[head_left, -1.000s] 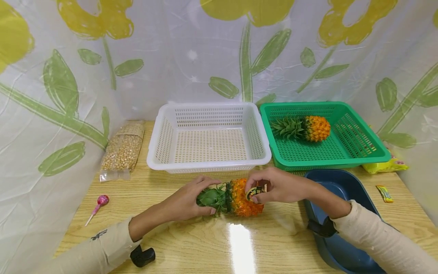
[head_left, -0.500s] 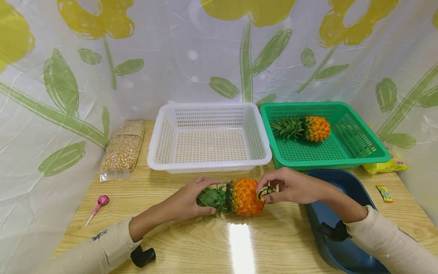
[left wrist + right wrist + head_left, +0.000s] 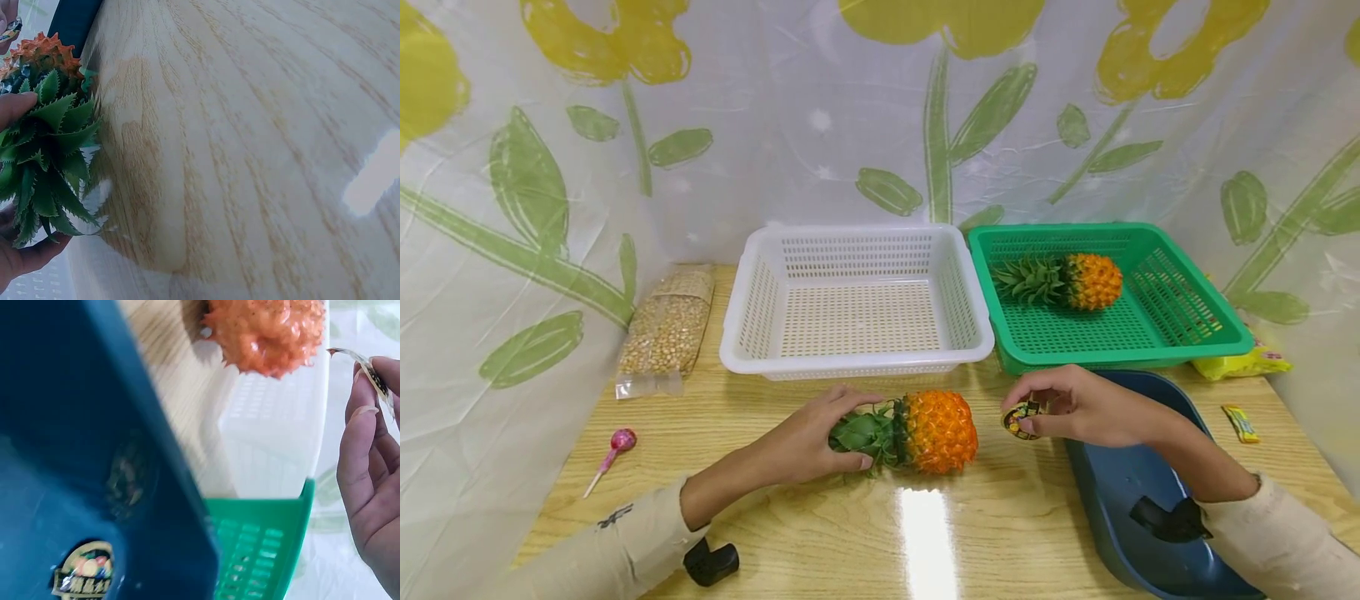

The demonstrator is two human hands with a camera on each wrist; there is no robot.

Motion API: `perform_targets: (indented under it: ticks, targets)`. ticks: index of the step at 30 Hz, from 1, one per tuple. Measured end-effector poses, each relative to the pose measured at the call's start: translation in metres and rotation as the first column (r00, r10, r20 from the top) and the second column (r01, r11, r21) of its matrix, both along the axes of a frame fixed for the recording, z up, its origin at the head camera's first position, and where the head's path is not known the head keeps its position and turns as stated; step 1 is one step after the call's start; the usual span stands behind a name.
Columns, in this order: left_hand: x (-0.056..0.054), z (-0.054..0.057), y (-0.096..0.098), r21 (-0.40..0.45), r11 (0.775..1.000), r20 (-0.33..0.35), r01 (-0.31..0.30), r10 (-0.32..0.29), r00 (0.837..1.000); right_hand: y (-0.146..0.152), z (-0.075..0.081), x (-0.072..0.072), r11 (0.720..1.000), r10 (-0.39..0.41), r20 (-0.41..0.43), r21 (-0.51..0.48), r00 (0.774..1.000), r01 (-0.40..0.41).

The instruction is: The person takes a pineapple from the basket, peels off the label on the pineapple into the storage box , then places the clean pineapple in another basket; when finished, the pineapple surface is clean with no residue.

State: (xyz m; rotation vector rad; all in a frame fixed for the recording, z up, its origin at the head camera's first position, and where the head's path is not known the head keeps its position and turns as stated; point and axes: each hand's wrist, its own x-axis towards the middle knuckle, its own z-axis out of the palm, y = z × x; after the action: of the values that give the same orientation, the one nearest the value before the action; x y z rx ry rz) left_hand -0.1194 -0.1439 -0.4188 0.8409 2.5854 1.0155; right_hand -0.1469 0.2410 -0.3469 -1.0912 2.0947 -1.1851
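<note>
A toy-sized pineapple (image 3: pixel 942 432) with an orange body and green crown lies on the wooden table, crown to the left. My left hand (image 3: pixel 808 437) grips that crown; thumb and fingers come round the leaves (image 3: pixel 53 153) from both sides in the left wrist view. Just right of the fruit, my right hand (image 3: pixel 1093 410) pinches a round black-and-gold sticker (image 3: pixel 1022 419) between thumb and fingertips. Seen nearly edge-on in the right wrist view, the sticker (image 3: pixel 376 380) is apart from the pineapple. Below the right forearm stands a dark blue basin (image 3: pixel 1138 492), where a similar sticker (image 3: pixel 89 570) lies.
Behind the hands stand a white basket (image 3: pixel 857 367) and a green basket (image 3: pixel 1127 357) holding another pineapple (image 3: pixel 1093 282). A bag of corn kernels (image 3: pixel 666 325) and a lollipop (image 3: pixel 622 440) lie on the left. On the right are a small wrapped candy (image 3: pixel 1242 423) and a yellow packet (image 3: pixel 1243 365).
My right hand has moved right with the sticker, from over the pineapple's body to clear of its end. The left hand keeps its grip on the crown.
</note>
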Motion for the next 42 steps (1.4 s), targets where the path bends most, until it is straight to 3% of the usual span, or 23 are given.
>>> perform_targets:
  ticks: [14, 25, 36, 42]
  targets:
    - [0.0, 0.001, 0.0, -0.01, 1.0, 0.004, 0.0, 0.0, 1.0, 0.046, -0.004, 0.002, 0.997, -0.068, 0.063, 0.035, 0.996, 0.066]
    - [0.0, 0.0, 0.0, -0.005, 1.0, -0.009, 0.008, -0.008, 1.0, 0.085, -0.018, 0.001, 0.999, -0.041, 0.08, 0.037, 0.996, 0.038]
    - [0.0, 0.0, 0.0, -0.005, 1.0, 0.014, 0.005, -0.005, 1.0, 0.104, -0.03, 0.006, 0.992, -0.025, 0.21, 0.125, 0.977, -0.002]
    - [0.0, 0.001, -0.001, -0.006, 1.0, 0.009, 0.013, -0.013, 1.0, 0.105, -0.04, 0.008, 0.987, -0.034, 0.3, 0.157, 0.953, -0.014]
